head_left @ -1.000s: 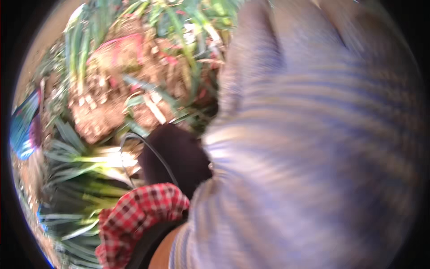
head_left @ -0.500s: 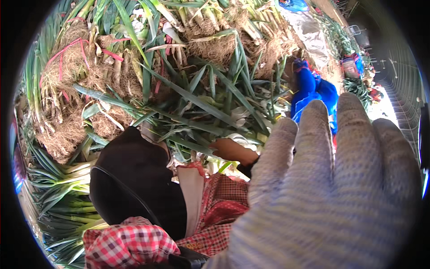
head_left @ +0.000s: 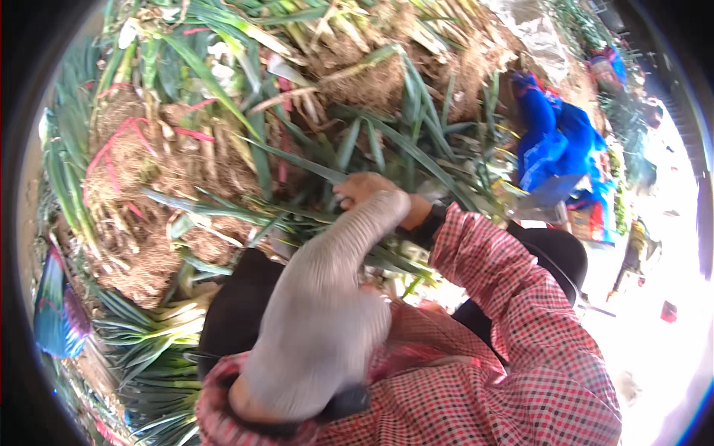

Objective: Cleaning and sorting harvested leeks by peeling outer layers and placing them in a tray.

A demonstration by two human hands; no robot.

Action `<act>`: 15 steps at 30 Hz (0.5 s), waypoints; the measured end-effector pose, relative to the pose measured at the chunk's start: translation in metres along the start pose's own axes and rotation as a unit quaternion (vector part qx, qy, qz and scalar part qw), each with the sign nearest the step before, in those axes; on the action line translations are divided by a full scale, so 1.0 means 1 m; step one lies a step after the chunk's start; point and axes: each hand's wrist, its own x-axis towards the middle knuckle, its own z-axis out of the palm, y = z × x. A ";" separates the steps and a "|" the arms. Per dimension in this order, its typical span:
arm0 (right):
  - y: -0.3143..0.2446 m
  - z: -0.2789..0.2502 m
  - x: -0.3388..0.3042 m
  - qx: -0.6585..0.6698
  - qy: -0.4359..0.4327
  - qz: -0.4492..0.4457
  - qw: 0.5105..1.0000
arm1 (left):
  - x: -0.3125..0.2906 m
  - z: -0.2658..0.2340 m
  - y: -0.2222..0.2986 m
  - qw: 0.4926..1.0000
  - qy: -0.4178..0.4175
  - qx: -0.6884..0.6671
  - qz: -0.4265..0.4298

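Observation:
My left hand (head_left: 320,297), in a grey knitted glove and smeared by motion, reaches up from the lower left with its visible fingers stretched out. Its fingertips overlap my bare right hand (head_left: 366,191); whether they press on it I cannot tell. My right hand has curled fingers, partly covered by the glove, and what they hold, if anything, is hidden. A dark band (head_left: 431,227) circles the right wrist. Long green leek leaves (head_left: 416,160) lie under and around both hands. Rooted leek bundles (head_left: 186,152) with pink ties lie to the left.
More rooted leeks (head_left: 394,82) are heaped at the far side. Cleaner leeks (head_left: 167,334) with pale stems lie at the lower left. Blue bagging (head_left: 554,141) is at the right, beside a flat grey piece (head_left: 554,195). My dark-trousered knee (head_left: 230,312) stands close to the leaves.
My gloved left hand has come down from close to the camera at the right to my right hand. The right hand sits a little higher. The view has shifted, showing more right sleeve.

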 end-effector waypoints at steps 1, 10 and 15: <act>0.023 -0.005 0.021 -0.040 0.037 -0.033 0.998 | 0.016 -0.006 -0.021 0.997 0.040 -0.059 -0.029; 0.063 -0.084 0.252 -0.089 0.292 0.052 0.951 | 0.034 -0.016 -0.053 0.914 0.249 -0.291 -0.133; 0.074 -0.081 0.298 0.100 0.196 0.147 0.964 | 0.037 -0.027 -0.059 0.912 0.237 -0.287 -0.171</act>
